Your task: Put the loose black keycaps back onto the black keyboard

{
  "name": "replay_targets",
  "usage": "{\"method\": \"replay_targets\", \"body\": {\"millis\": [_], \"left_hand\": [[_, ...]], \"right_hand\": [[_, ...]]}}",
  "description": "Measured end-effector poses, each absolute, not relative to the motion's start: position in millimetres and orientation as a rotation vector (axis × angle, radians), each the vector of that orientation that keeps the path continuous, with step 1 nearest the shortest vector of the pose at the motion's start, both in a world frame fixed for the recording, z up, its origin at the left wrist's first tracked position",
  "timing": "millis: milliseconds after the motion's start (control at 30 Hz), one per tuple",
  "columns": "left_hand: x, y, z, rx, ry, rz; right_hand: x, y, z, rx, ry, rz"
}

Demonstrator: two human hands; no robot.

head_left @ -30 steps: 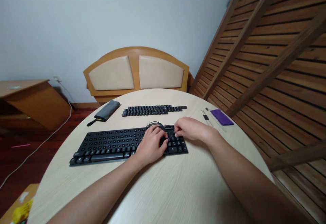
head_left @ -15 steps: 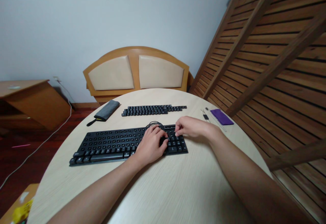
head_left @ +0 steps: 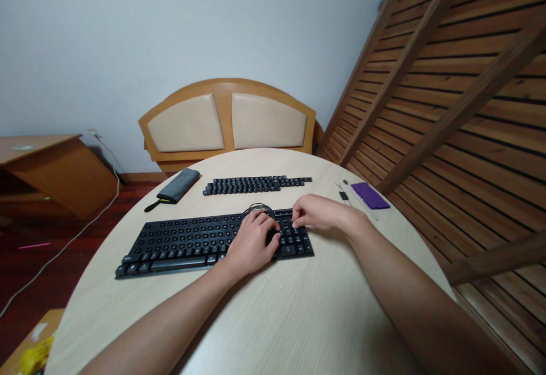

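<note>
Both hands [head_left: 290,228] on black keyboard's [head_left: 183,241] right end

Left hand [head_left: 252,242] palm down, fingers curled; right hand [head_left: 318,214] just beside it, fingertips bent down, forearms outstretched.

The right hand [head_left: 319,214] has drawn back slightly.

Keyboard [head_left: 187,243] centre frame on table [head_left: 298,318]; both hands on its right end, left hand [head_left: 252,243] just left of right hand [head_left: 318,213]; keycap rows [head_left: 256,184] behind kbd; pouch [head_left: 177,186] upper left of those; cloth [head_left: 370,195] + small tools [head_left: 344,194] far right; chair [head_left: 228,119] behind table.
</note>
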State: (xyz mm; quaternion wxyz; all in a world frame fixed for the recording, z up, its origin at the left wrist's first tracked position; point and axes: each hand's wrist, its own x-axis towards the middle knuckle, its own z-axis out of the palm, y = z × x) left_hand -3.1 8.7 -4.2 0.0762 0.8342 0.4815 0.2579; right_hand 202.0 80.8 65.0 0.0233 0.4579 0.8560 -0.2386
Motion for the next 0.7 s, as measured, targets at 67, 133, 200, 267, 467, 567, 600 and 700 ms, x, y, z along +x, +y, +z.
{"method": "replay_targets", "body": {"millis": [67,133,200,267,467,567,600,700], "left_hand": [[-3.0,8.8,-4.7,2.499,1.444,0.783],[-3.0,9.1,-5.2,2.499,1.439,0.788],[-3.0,9.3,-5.1,2.5,1.436,0.785],[-3.0,9.4,-4.8,2.499,1.439,0.785],[-3.2,9.1,-4.4,2.496,1.438,0.777],[-3.2,9.0,-4.2,2.497,1.433,0.789],[-3.1,8.9,-4.1,2.499,1.432,0.79],[-3.0,8.7,-3.5,2.506,1.43,0.786]], "right_hand": [[201.8,80.7,65.2,1.411,2.652,-0.733],[202.0,80.8,65.4,1.405,2.658,-0.726],[202.4,81.0,65.6,1.399,2.663,-0.73],[202.3,80.4,66.1,1.4,2.66,-0.719],[194.6,68.9,71.1,1.432,2.703,-0.448],[192.0,64.1,74.1,1.43,2.713,-0.342],[192.2,63.9,74.9,1.424,2.709,-0.346],[194.9,66.7,76.1,1.413,2.662,-0.464]]}}
